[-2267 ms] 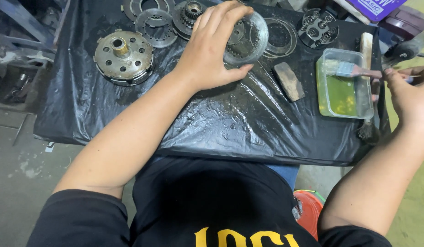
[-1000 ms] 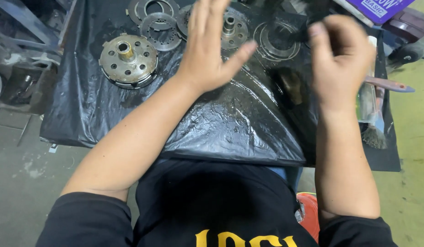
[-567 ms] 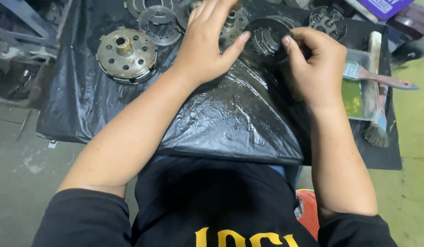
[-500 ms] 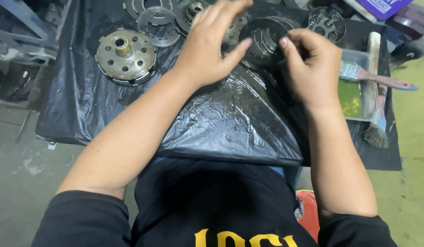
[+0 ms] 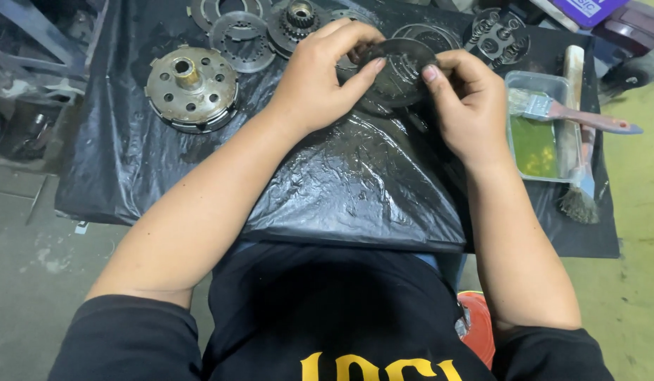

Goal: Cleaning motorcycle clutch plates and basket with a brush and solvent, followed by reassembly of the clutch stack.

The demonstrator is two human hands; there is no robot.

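Note:
A dark round metal disc is held up over the black plastic sheet by both hands. My left hand grips its left rim with thumb and fingers curled around it. My right hand pinches its right rim, thumb on the face. Part of the disc is hidden behind my fingers.
A grey round hub with a brass centre lies at the left. Toothed rings and a gear sit at the back, a spring plate at back right. A clear tray of green liquid with a paintbrush stands right, beside another brush.
My right hand left the paintbrush on the tray, crossed to the middle and took the disc's right rim. Both hands now hold the disc, lifted slightly toward me.

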